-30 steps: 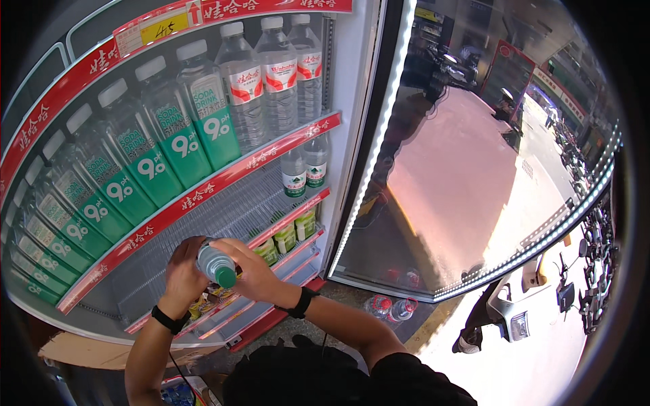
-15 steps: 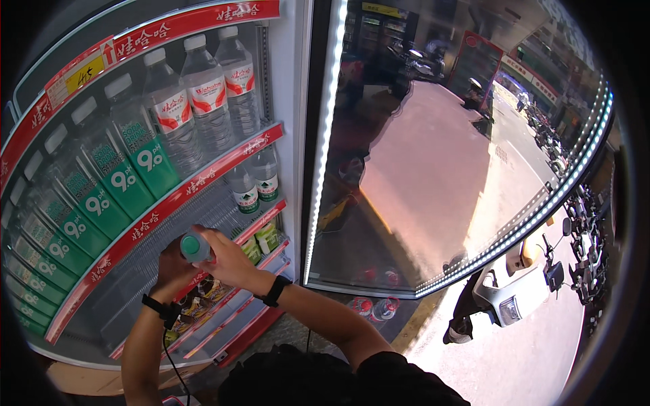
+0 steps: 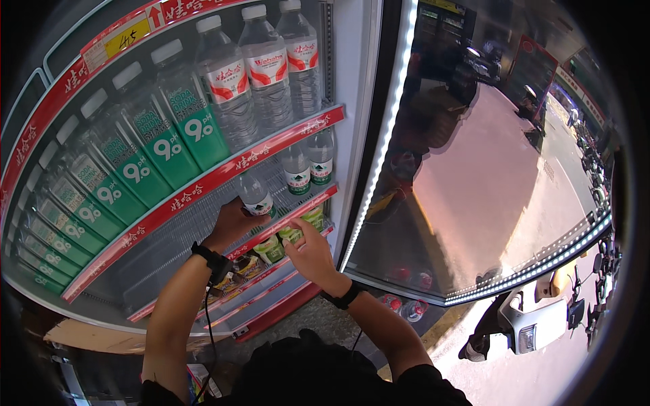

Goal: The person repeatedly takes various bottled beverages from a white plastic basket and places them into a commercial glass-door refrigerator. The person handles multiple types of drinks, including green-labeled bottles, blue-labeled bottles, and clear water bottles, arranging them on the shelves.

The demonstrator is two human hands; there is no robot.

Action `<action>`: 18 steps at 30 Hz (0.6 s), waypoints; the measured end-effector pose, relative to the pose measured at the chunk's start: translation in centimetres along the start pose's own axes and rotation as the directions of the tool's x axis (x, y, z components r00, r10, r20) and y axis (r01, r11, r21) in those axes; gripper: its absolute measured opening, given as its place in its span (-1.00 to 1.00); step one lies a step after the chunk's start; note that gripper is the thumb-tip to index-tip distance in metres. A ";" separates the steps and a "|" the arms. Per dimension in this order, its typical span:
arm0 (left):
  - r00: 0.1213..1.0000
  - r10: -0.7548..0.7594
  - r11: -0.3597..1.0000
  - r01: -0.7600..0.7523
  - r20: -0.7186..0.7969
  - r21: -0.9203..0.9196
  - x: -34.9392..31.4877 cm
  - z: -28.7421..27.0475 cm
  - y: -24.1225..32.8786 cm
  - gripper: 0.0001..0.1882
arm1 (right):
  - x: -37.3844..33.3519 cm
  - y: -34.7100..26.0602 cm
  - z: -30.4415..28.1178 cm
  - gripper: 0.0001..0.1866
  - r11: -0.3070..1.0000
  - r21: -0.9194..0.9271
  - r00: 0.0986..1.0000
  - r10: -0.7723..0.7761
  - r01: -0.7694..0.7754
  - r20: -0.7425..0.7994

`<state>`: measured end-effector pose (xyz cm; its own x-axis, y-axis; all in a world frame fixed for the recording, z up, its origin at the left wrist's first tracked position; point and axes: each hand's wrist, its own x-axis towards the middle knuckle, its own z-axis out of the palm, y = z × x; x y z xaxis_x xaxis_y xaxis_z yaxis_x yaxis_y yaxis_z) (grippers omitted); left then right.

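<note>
My left hand [image 3: 233,227] is wrapped round the lower part of a clear water bottle [image 3: 256,195] with a white and green label. The bottle stands upright or slightly tilted at the front of the refrigerator's second shelf, its cap hidden under the upper shelf's red edge. Just right of it, two similar water bottles [image 3: 298,172] stand on the same shelf. My right hand [image 3: 311,254] holds nothing; its fingers are apart beside the red shelf edge [image 3: 281,223], close to green packages [image 3: 271,250] on the shelf below. Whether its fingertips touch the edge is hard to tell.
Green-labelled square bottles [image 3: 135,155] and red-and-white-labelled bottles [image 3: 264,68] line the upper shelf. The glass door [image 3: 467,176], with a lit edge, stands open at right. Red-capped bottles [image 3: 413,310] sit on the floor by it. A white scooter [image 3: 535,325] is parked outside.
The bottle, held between both hands before with its green cap facing up, is now at the shelf in my left hand. My right hand has come off it. The view has shifted.
</note>
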<state>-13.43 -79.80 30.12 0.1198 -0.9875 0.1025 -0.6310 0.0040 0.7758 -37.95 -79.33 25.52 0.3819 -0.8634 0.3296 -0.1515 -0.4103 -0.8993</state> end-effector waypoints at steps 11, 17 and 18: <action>0.987 0.019 0.968 0.021 0.159 -0.250 5.3 3.0 -0.1 -0.29 | -4.5 2.5 -3.2 -0.67 0.996 0.045 0.997 0.075 -0.075 -0.014; 0.959 0.017 0.922 0.095 0.284 -0.376 6.6 2.9 1.6 -0.18 | -6.9 3.4 -4.4 -0.72 0.997 -0.026 0.996 0.075 -0.076 -0.050; 0.954 0.019 0.915 0.104 0.300 -0.390 6.9 2.6 1.3 -0.17 | -7.3 3.4 -4.5 -0.73 0.995 -0.038 0.994 0.094 -0.096 -0.052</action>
<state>-15.44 -86.97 30.25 -0.1280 -0.9890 -0.0743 -0.2663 -0.0379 0.9632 -45.37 -75.74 21.31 0.3183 -0.9123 0.2577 -0.2221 -0.3360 -0.9153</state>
